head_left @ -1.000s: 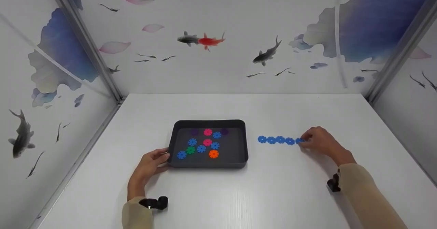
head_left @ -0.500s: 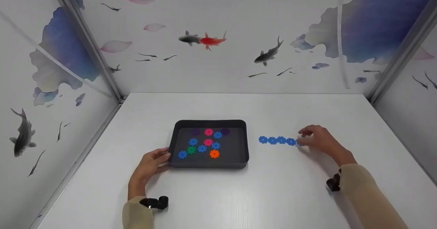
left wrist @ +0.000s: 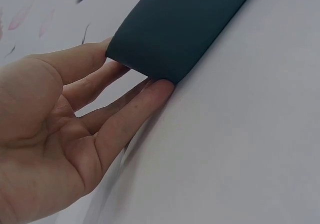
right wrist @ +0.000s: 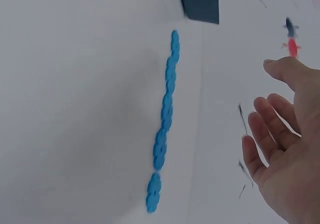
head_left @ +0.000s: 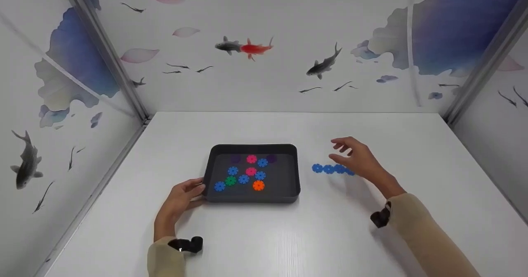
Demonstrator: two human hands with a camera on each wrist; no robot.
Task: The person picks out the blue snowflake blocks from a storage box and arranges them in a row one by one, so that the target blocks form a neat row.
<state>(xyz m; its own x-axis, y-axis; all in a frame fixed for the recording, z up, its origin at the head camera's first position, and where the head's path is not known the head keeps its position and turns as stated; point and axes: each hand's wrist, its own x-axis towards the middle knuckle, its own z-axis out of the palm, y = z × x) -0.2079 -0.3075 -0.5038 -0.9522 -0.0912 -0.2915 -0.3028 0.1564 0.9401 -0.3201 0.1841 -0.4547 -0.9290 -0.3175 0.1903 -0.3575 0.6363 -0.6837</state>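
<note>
My left hand (head_left: 178,199) holds the left side of a dark grey rectangular tray (head_left: 284,189); in the left wrist view the thumb is at the upper rim and fingertips (left wrist: 162,87) meet the lower edge. Blue notched flower-shaped discs (head_left: 328,169) lie in a row on the table right of the tray. The right wrist view shows several discs in that row (right wrist: 167,109), with a small gap before the nearest disc (right wrist: 153,192). Over the right part of the row hovers my right hand (head_left: 355,158), fingers spread and holding nothing, hiding some discs from the head view.
Inside the tray lie loose discs: several blue (head_left: 243,179), two pink (head_left: 251,171), one green (head_left: 230,181), one orange (head_left: 258,185) and two dark purple (head_left: 271,158). White panels printed with fish (head_left: 253,48) enclose the white table (head_left: 255,235) at the back and sides.
My right hand has let go of the rightmost blue disc, lifted, and moved left and away over the row, fingers spreading. The left hand and tray have stayed in place.
</note>
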